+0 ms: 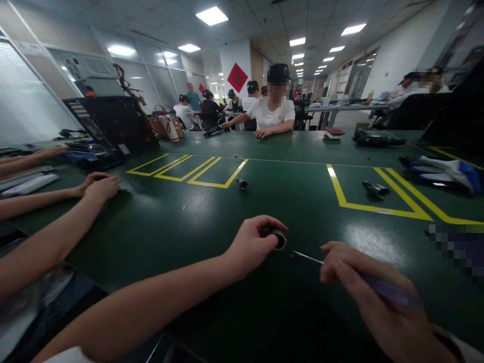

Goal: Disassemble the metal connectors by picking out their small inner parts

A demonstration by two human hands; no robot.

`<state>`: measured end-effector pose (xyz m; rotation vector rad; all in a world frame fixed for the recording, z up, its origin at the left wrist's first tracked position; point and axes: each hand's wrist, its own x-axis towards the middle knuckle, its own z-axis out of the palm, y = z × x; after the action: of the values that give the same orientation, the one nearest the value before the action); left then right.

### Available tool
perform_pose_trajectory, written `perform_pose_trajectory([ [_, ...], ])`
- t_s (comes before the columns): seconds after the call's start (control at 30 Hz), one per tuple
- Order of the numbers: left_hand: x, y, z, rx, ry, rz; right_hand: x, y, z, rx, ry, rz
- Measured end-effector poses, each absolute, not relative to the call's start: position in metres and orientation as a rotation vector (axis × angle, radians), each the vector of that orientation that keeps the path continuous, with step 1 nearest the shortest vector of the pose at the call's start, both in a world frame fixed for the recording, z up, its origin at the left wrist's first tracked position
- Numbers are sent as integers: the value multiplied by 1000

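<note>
The ring [279, 238], a small dark metal cylinder, lay on its side on the green worktop [212, 222], near the person's edge, with the left hand [252, 245] curled over it, its grip closed round the ring's body and the open end facing right. Just right of the ring the thin metal tip of a screwdriver [307, 257] pointed at a tiny screw or washer lying by the ring's mouth; the right hand [363, 275] had its grip shut on the purple handle. By the look of it, the step in hand was fitting or fastening something at the ring's end, and the next move would call for a steady tip and a ring kept from rolling. Beyond the ring the worktop lay open up to the yellow tape boxes [212, 171], where another small cylinder [241, 183] sat; a longer metal part [375, 189] lay well to the right. Left of the ring, a neighbour's forearms [56, 201] rested on the worktop, well apart.
</note>
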<state>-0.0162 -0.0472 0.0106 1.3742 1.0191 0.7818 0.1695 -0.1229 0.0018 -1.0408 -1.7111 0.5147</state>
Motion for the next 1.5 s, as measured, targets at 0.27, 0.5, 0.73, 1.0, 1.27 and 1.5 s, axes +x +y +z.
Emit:
perform_pose_trajectory([
  [0.27, -15, -48, 18, 1268, 1033, 741, 175, -96, -7, -1318, -1080, 1044],
  [0.5, -16, -47, 15, 1253, 1030, 746, 174, -96, -9, -1433, -1250, 954],
  [0.73, -15, -49, 16, 1197, 988, 767, 175, -104, 3, -1510, -1794, 482],
  [1.0, -14, -49, 12, 1209, 994, 823, 172, -118, -6, -1046, -2020, 219],
  [1.27, -13, -50, 9, 1232, 969, 801, 169, -126, 4, -843, -2155, 95],
  [1.5, -11, -54, 7, 1298, 962, 770, 167, -124, -2, -894, -2195, 88],
])
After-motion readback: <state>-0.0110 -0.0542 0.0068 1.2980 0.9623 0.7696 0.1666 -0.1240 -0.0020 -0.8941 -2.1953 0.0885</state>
